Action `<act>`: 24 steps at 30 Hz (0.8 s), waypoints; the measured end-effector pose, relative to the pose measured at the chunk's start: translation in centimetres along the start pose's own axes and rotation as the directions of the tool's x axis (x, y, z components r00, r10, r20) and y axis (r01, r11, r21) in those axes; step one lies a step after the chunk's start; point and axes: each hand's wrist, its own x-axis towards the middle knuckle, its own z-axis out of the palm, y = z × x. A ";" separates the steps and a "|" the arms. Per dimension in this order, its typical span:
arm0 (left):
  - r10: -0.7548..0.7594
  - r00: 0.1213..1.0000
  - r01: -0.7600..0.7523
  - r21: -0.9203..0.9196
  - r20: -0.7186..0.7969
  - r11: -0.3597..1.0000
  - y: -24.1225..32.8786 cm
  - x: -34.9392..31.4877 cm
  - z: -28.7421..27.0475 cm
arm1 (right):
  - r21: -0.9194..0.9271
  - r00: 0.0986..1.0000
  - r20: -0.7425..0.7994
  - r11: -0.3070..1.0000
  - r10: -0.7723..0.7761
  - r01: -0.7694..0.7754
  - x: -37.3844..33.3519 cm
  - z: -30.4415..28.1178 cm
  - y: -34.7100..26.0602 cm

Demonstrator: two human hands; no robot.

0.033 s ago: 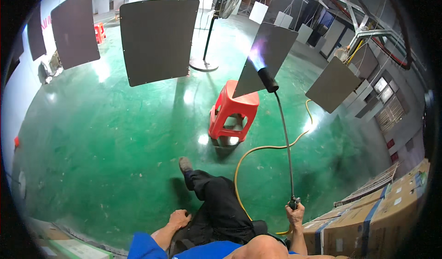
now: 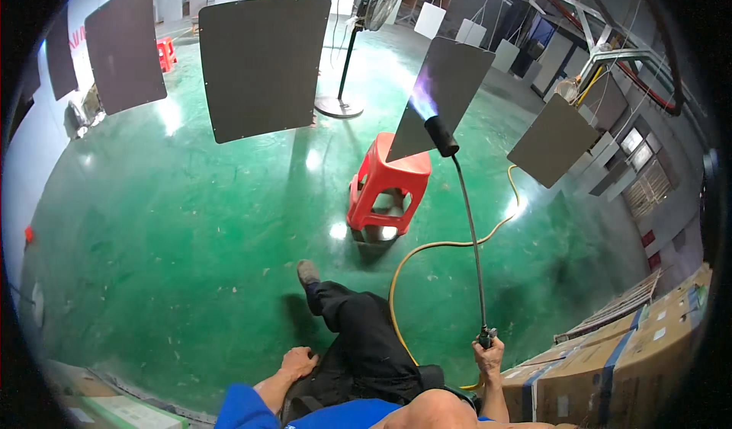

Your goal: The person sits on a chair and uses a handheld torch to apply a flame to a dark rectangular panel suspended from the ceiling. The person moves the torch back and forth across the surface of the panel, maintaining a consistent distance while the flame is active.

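The right hand (image 2: 489,355) grips a lit torch (image 2: 473,227), right of the red stool (image 2: 393,171). Left hand (image 2: 299,362), nearer-left: grip unclear.

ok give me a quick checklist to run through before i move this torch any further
1. Grip: ok. The right hand has its fingers wrapped round the handle end of the long-necked blowtorch.
2. Flame lit: ok. A blue-violet flame shows at the nozzle.
3. Left hand away from flame: ok. It is beside the black-trousered leg.
4. Yellow hose free of the leg: cannot tell. It curves over the floor, and part is hidden near the trousers.
5. Flame's gap to the hanging dark panel: cannot tell. They overlap in this view.
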 end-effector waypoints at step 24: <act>-0.017 1.000 0.016 0.078 0.006 0.997 -0.9 0.7 0.9 | 0.172 0.985 0.114 0.979 -0.129 0.108 3.6 2.2 -0.4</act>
